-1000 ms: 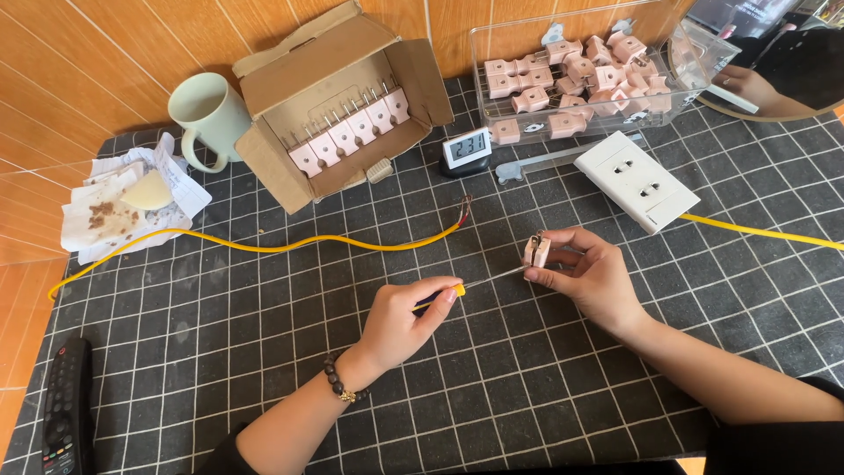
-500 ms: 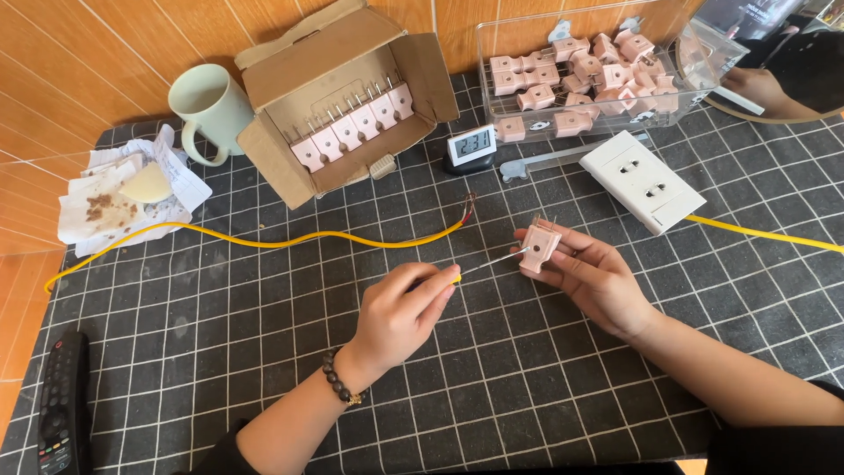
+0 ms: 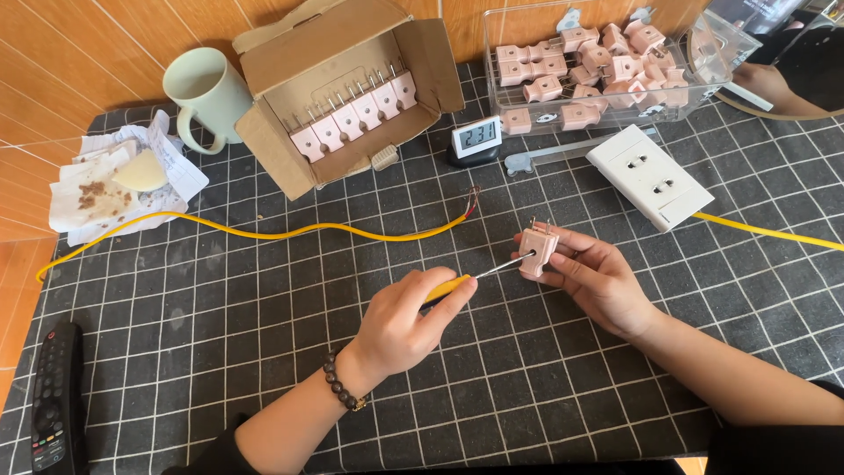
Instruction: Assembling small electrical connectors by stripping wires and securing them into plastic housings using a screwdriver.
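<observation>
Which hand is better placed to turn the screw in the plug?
Probably the left hand: it grips the screwdriver, whose tip meets the pink plug. The right hand is occupied holding that plug above the mat.

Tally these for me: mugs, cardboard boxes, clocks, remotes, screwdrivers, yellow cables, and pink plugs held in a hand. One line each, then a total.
Mug: 1
Cardboard box: 1
Clock: 1
Remote: 1
Screwdriver: 1
Yellow cable: 2
Held pink plug: 1
Total: 8
</observation>
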